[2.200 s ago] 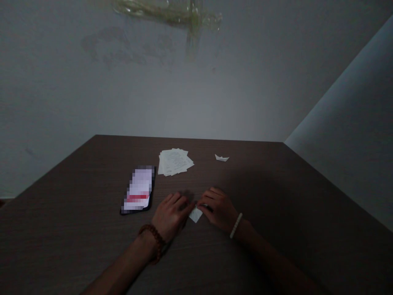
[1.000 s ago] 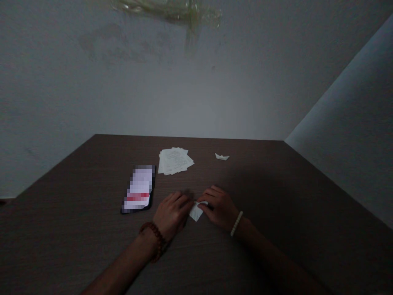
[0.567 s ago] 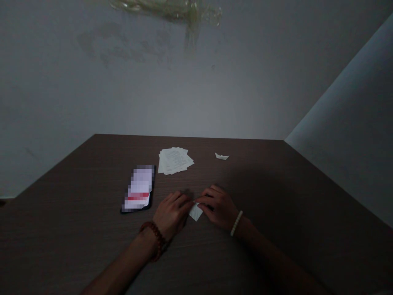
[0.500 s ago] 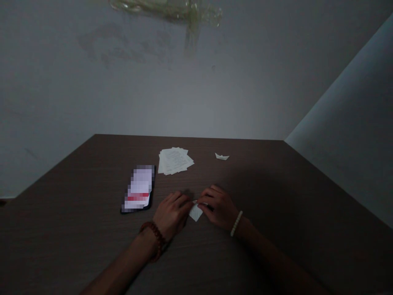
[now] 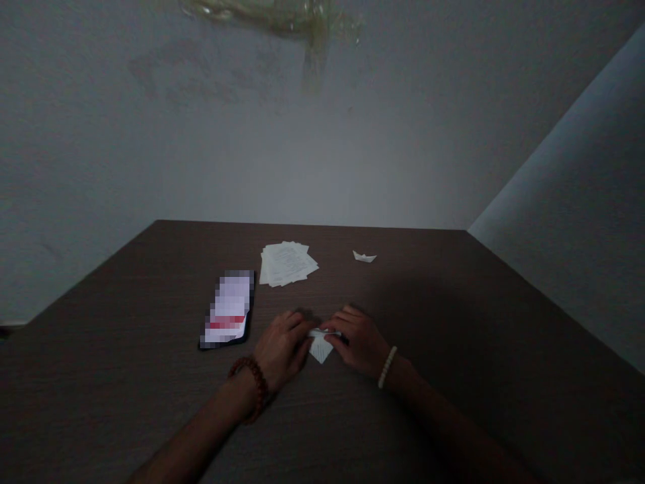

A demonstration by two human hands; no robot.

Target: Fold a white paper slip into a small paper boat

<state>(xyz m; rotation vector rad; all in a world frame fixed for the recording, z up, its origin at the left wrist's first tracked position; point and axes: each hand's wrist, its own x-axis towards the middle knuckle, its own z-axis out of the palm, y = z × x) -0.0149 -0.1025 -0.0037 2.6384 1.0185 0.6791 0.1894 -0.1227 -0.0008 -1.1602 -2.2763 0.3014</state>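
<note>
Between my two hands lies a small folded piece of paper [image 5: 321,349], white with printed lines, its pointed end toward me and a narrow folded band along its far edge. My left hand [image 5: 283,349] grips the left end of that band, thumb and fingers closed on it. From the other side my right hand [image 5: 357,339] pinches the right part of the band. Fingers cover both ends of the paper. A red-brown bead bracelet [image 5: 256,383] is on my left wrist, a pale bead bracelet [image 5: 388,367] on my right.
Beyond my hands a stack of printed paper sheets [image 5: 287,264] lies on the brown table [image 5: 151,403]. A small folded paper boat [image 5: 364,257] sits to its right. To the left is a phone [image 5: 229,309] with a lit, blurred screen. A wall [image 5: 322,154] stands behind the table.
My left fingers have shifted slightly left along the paper's far edge, and more of the folded band shows between my hands. The phone, stack and boat have stayed in place.
</note>
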